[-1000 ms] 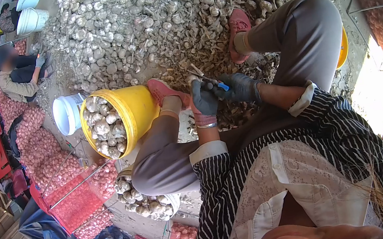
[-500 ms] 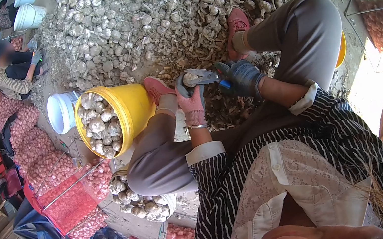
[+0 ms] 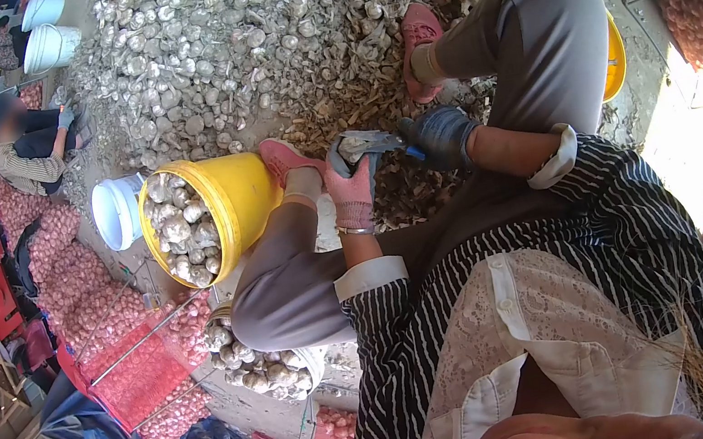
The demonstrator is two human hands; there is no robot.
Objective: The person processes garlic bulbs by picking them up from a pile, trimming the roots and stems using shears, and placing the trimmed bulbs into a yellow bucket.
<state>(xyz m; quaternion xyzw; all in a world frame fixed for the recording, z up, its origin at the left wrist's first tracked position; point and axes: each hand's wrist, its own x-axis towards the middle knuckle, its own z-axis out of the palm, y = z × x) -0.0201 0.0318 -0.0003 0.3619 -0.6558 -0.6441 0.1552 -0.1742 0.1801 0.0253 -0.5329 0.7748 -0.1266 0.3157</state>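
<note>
My left hand point(image 3: 349, 183), in a pink glove with a grey palm, is closed around a garlic bulb point(image 3: 350, 154), which the fingers and a blade partly hide. My right hand point(image 3: 442, 141), in a dark blue-grey glove, grips a pair of shears point(image 3: 374, 140) with a blue handle. The metal blades lie across the top of my left hand, at the bulb. Whether they are parted is hard to make out. Beneath both hands, dry leaves and skins point(image 3: 406, 188) cover the floor between my legs.
A tilted-looking yellow bucket point(image 3: 248, 194) full of garlic stands left of my hands, by a white bucket point(image 3: 113, 213). A garlic heap point(image 3: 251, 47) spreads ahead. Red net sacks point(image 3: 81, 281) line the left side. Another person point(image 3: 27, 147) sits at far left.
The shears' blades now lie closer over the bulb and look less spread. My right hand has shifted slightly, and the whole view has moved a little.
</note>
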